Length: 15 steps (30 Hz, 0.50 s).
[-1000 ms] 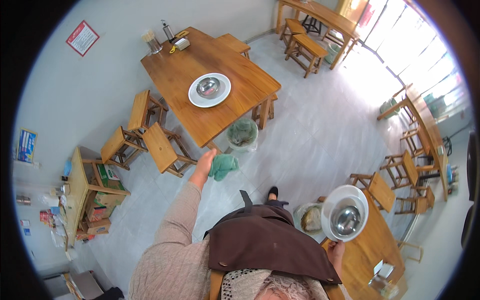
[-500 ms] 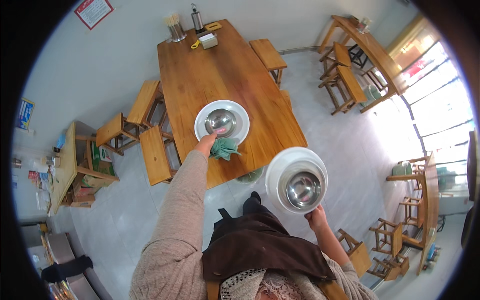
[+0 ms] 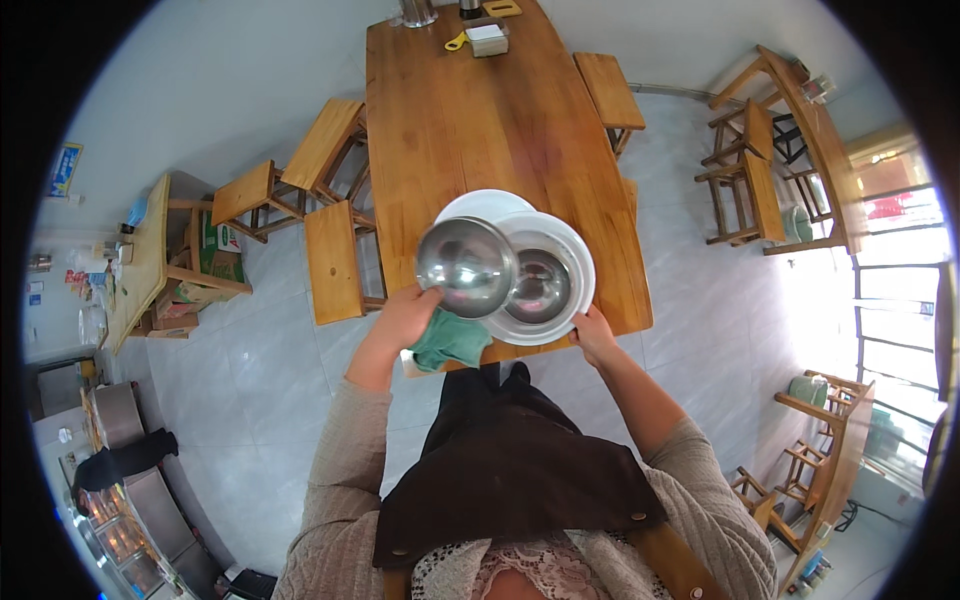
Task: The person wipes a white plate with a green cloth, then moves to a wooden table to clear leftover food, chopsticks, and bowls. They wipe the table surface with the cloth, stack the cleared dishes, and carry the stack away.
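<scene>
My left hand (image 3: pixel 405 318) is closed on the rim of a shiny metal bowl (image 3: pixel 466 266), lifted above the near end of the wooden table (image 3: pixel 470 130). A green cloth (image 3: pixel 452 340) hangs at the same hand, just below the bowl. My right hand (image 3: pixel 594 335) grips the edge of a stack of white dishes (image 3: pixel 580 262) with another metal bowl (image 3: pixel 543 288) sitting inside. The lifted bowl overlaps the left side of this stack. Behind both, a white plate (image 3: pixel 487 203) shows only its far part; the rest is hidden.
A tissue box (image 3: pixel 487 40), a yellow-handled tool (image 3: pixel 457 41) and a metal holder (image 3: pixel 417 12) stand at the table's far end. Wooden stools flank the table, such as one on the left (image 3: pixel 340 262) and one on the right (image 3: pixel 608 90). Another table (image 3: pixel 810 140) stands far right.
My left hand has lifted the metal bowl off the white plate, the cloth still with it. My right hand has brought its dish stack leftward, over the table's near end. The view has shifted.
</scene>
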Available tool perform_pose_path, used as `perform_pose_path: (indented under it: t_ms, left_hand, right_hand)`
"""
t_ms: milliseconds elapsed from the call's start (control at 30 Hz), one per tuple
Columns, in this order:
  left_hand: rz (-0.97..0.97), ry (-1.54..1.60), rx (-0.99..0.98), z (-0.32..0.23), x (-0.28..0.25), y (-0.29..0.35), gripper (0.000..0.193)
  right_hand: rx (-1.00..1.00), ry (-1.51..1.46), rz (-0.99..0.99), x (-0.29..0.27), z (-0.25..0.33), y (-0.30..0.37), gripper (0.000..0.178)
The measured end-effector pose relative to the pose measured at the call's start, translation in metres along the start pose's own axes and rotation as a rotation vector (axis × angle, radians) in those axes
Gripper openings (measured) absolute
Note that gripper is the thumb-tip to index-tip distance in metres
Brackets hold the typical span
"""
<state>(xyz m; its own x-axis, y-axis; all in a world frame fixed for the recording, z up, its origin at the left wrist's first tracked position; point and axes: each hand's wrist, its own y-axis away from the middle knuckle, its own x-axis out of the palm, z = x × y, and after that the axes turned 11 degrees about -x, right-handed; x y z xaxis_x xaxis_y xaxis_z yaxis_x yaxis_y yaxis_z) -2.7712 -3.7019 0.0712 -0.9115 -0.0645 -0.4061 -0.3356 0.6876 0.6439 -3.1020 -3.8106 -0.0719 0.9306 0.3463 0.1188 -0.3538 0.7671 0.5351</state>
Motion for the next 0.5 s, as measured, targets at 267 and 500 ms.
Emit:
perform_pose_path:
  t_ms: [267,500]
  left_hand:
    - [0.194,-0.640,0.017,-0.006,-0.004,-0.093,0.052]
    - [0.399,-0.525,-0.001,-0.001,-0.025,-0.113,0.079]
  right_hand:
    - [0.053,0.068,0.036,0.059,0.008,-0.038,0.017]
    - [0.151,0.339,0.017,0.065,0.024,-0.056,0.028]
